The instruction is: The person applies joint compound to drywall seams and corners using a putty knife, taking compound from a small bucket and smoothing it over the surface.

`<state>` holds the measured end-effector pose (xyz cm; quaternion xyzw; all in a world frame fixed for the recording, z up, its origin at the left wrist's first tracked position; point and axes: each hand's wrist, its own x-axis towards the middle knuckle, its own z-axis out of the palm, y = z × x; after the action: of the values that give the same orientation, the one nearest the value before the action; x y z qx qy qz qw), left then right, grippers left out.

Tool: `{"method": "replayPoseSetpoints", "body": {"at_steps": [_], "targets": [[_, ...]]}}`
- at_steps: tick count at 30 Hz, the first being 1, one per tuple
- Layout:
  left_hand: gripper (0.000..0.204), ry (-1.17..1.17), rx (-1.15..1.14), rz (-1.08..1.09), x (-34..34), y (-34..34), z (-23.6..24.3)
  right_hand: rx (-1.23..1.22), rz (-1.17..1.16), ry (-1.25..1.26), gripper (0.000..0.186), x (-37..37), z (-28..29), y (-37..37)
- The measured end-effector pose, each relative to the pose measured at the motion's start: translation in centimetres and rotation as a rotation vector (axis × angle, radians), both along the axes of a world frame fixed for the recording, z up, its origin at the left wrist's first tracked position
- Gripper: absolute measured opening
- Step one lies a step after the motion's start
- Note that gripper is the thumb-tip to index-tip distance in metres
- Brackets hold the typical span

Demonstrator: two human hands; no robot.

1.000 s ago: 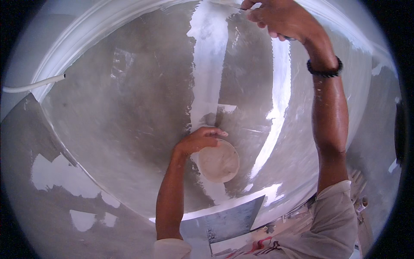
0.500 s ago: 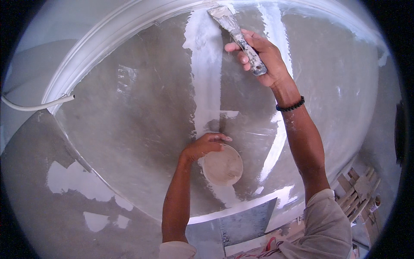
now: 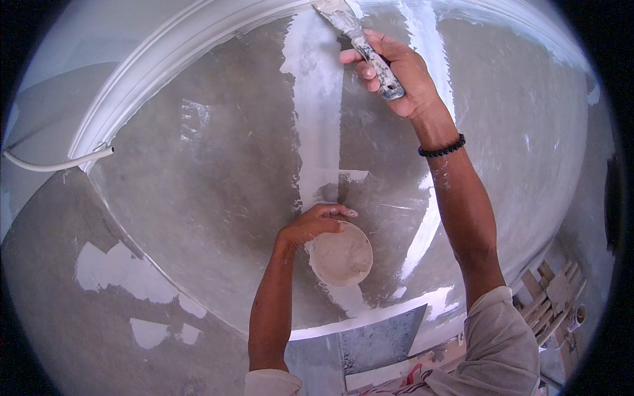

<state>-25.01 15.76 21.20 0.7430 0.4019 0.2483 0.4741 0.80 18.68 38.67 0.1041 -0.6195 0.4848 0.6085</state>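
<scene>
My right hand (image 3: pixel 396 76) is raised high and grips the handle of a putty knife (image 3: pixel 356 36). Its wide blade presses on the grey wall near the top, at a vertical white putty strip (image 3: pixel 320 112). A black bead bracelet sits on that wrist. My left hand (image 3: pixel 314 224) holds a round white container (image 3: pixel 341 256) by its rim at chest height, close to the wall. The container's inside is smeared with pale putty.
A curved white moulding (image 3: pixel 152 72) runs along the wall's top left, with a white cable (image 3: pixel 56 163) sticking out beside it. White putty patches (image 3: pixel 115 270) dot the lower left wall. Wooden pieces and tiles (image 3: pixel 551 294) lie on the floor at the lower right.
My right hand has come down and left from the top edge, so the putty knife now shows in full against the wall. The left hand with the container has stayed nearly still.
</scene>
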Motion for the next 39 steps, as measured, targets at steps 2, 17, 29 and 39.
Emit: {"method": "replayPoseSetpoints", "body": {"at_steps": [2,17,29,39], "targets": [[0.047,-0.007,0.004,0.005,0.0,0.1,-0.1,-0.017,0.005,0.020,0.035,0.2,0.1,-0.5],[0.047,0.029,0.015,-0.013,-0.3,0.5,-0.5,0.003,0.087,0.130,0.036,0.0,-0.2,-2.2],[0.047,0.042,0.076,0.002,-0.7,1.5,-1.6,0.518,-1.484,0.281,0.032,-3.6,0.1,3.3],[0.048,-0.034,0.044,-0.016,-0.6,1.1,-1.5,0.631,-1.556,0.266,0.032,-4.5,2.0,4.7]]}}
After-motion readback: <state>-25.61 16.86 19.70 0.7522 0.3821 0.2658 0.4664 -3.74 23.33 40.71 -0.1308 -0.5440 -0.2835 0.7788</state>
